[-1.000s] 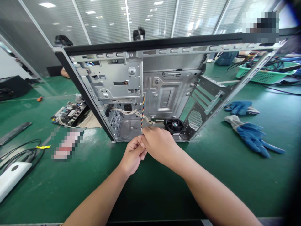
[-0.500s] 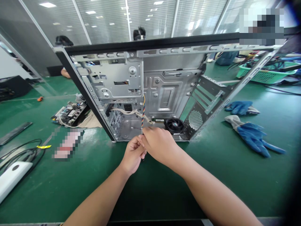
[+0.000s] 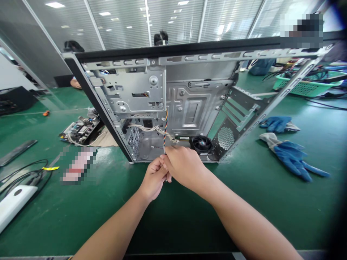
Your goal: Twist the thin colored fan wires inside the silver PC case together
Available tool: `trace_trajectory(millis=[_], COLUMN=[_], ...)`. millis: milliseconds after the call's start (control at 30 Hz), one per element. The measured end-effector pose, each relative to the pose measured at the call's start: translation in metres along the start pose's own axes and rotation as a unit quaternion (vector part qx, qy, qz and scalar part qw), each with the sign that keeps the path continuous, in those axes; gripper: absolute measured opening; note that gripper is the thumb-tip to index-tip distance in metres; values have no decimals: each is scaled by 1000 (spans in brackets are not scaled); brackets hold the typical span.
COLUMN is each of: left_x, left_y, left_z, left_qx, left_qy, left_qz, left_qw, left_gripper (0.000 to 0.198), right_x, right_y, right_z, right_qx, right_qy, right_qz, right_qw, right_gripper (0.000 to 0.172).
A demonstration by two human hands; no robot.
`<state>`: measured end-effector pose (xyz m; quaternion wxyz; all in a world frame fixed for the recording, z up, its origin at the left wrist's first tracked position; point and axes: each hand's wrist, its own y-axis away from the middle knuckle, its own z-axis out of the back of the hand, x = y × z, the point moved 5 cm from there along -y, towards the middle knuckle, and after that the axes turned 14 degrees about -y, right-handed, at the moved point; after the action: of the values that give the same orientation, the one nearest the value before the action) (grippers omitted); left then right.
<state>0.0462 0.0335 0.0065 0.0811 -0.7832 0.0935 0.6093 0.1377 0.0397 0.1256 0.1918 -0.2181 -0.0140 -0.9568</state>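
Note:
An open computer case stands on the green table in front of me. A twisted multicoloured cable hangs from under its drive cage down to my hands. My right hand is closed on the cable's lower end, knuckles toward the case. Just beside it, touching, my left hand is closed with thumb and fingers pinched at the same end. The cable's tip is hidden between the fingers. Behind my hands, a black cooling fan and a bundle of pale wires lie in the case.
To the left are a circuit board assembly, black cables and a white device. Blue gloves lie right of the case. A green basket of cables stands at the back right. Another person's hand shows behind the case.
Both hands stay at the cable's end, with only a slight shift of the fingers. The case and the things around it look the same.

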Motion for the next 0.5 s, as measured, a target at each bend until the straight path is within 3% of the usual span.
trace_trajectory(millis=[500], left_x=[-4], left_y=[-1], left_z=[0], left_qx=[-21], left_qy=[25], left_qz=[-13], left_qw=[999], left_gripper=[33], right_x=[0], right_y=[0], right_z=[-2], right_qx=[-12], right_qy=[5], right_qz=[11], right_qw=[1000], right_gripper=[26])
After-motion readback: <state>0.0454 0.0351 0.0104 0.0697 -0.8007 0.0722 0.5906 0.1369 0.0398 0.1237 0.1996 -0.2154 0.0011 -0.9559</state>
